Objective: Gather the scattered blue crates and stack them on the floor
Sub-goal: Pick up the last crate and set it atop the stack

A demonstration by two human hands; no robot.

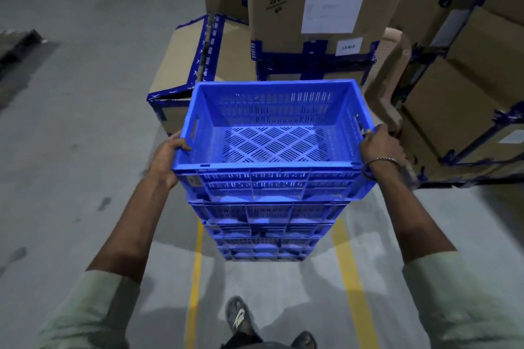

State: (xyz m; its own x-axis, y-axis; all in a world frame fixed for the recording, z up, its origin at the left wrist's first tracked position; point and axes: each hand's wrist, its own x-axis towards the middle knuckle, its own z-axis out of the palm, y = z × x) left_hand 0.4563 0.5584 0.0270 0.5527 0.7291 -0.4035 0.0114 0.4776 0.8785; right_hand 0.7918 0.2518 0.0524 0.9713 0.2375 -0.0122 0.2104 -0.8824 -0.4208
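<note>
A: What is being held, and where?

B: The top crate [272, 133] is being gripped at its two short ends, over the stack [263, 224] on the floor [71, 150]. The left hand [167, 156] is being curled round the left rim, thumb inside; the right hand [380, 147] is being wrapped over the right rim near the handle slot.

A: Is it being seated yet?

B: It cannot be told; its base is being hidden by its own front wall. It is probably being lowered on.

A: How is that being done well?

B: The crate is being kept level and square to the one below, so all four corners are being dropped in together. Fingers are best being kept on the rim, clear of the joint. The boxes [326, 17] close behind are being avoided.
</note>
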